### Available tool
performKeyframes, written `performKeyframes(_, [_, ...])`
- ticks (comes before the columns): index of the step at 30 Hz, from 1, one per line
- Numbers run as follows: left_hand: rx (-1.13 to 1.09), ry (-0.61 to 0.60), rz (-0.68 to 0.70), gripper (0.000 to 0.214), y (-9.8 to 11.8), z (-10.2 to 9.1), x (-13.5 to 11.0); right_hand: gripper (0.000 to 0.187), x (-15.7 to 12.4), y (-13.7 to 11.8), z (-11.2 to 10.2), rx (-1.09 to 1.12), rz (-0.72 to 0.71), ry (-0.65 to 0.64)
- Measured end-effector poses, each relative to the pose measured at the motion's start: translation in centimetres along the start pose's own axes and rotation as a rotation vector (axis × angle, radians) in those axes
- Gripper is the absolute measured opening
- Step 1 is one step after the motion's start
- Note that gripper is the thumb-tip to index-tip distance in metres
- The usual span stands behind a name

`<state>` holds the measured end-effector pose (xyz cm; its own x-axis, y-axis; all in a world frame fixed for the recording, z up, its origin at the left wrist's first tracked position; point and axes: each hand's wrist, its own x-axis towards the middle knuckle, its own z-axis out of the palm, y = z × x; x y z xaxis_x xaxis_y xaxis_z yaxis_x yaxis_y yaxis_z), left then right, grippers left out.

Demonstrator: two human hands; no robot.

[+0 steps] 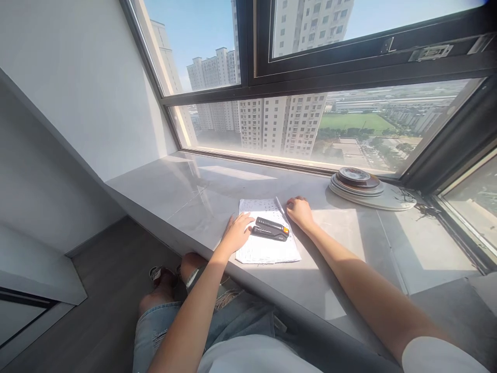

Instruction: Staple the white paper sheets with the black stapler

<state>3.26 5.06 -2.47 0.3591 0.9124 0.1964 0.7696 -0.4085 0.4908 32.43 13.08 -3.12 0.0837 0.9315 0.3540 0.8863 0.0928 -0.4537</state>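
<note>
Presently, in the head view, two hands are counted, both yours, upon one pale grey ledge (182,202). Your left hand (236,232) lies palm down with fingers extended, over the left edge of one bundle of printed paper (267,254); its number of sheets cannot be counted. One black stapler (272,229) with one orange part lies on that paper, between your hands, its near end just beside your left fingers; contact cannot be confirmed. Your right hand (300,212) rests with fingers curled beside the paper's upper right corner; you cannot be certified as holding anything there. Beyond your right hand, farther to the right, stands one stack of plates (355,184), several in number, exact count not legible. One window frame (287,85) runs beyond both hands.
</note>
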Motion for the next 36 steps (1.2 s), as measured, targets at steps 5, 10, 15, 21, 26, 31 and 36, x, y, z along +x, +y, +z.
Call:
performKeyframes(5, [-0.025,-0.002,0.039,0.042,0.0,0.0,0.0,0.037,-0.3,-0.8,-0.9,0.202,-0.127,0.124])
performKeyframes(10, [-0.089,0.106,0.029,0.041,-0.4,0.1,0.3,0.047,-1.5,-3.0,-0.1,0.294,-0.542,-0.215])
performKeyframes(15, [-0.211,0.236,-0.014,0.041,-1.1,0.2,0.4,0.057,-2.5,-3.6,1.4,0.162,-0.579,-0.511])
performKeyframes(21, [-0.200,0.236,-0.027,0.040,-1.2,0.5,0.5,0.061,-3.6,0.2,-1.2,0.086,-0.534,-0.517])
performKeyframes(26, [-0.151,0.247,-0.065,0.040,-1.2,0.8,0.6,0.059,-5.3,6.0,-5.6,0.199,-0.441,-0.481])
performKeyframes(31, [-0.151,0.238,-0.075,0.042,-1.0,0.6,0.6,0.041,-3.8,6.3,-6.6,0.073,-0.431,-0.318])
performKeyframes(36, [-0.156,0.214,-0.085,0.040,-1.0,0.4,0.4,0.054,-0.3,4.2,-2.5,-0.133,-0.253,-0.281])
